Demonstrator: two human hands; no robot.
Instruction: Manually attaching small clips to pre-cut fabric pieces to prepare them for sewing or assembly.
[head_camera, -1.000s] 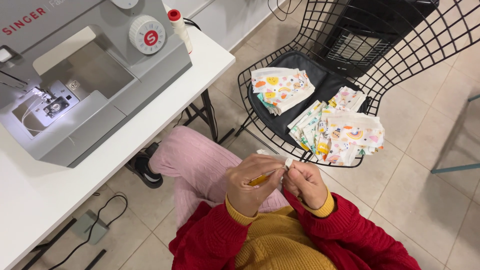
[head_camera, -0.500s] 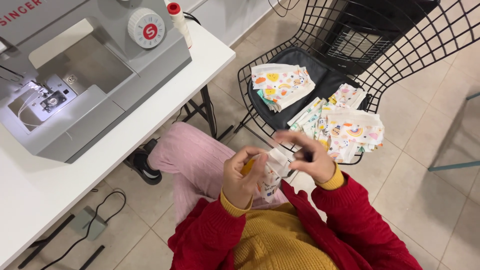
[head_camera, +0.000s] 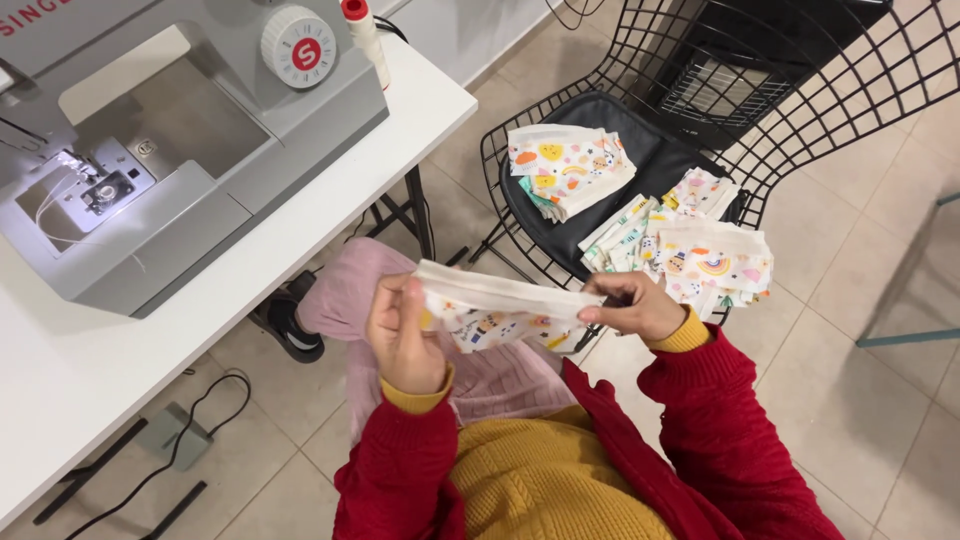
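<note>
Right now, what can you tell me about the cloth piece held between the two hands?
The printed cloth piece is a small cream fabric strip with colourful cartoon motifs, its plain pale side folded over along the top. It looks soft and thin. It is stretched roughly level above the pink-clad lap, pinched at one end by the left hand and at the other by the right hand.

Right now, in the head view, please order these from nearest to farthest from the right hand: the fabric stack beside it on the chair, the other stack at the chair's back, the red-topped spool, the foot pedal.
From the right hand:
1. Near stack, just above it on the chair's right side.
2. Back stack, farther up the seat.
3. Spool, on the machine, upper left.
4. Pedal, on the floor, far left.
</note>
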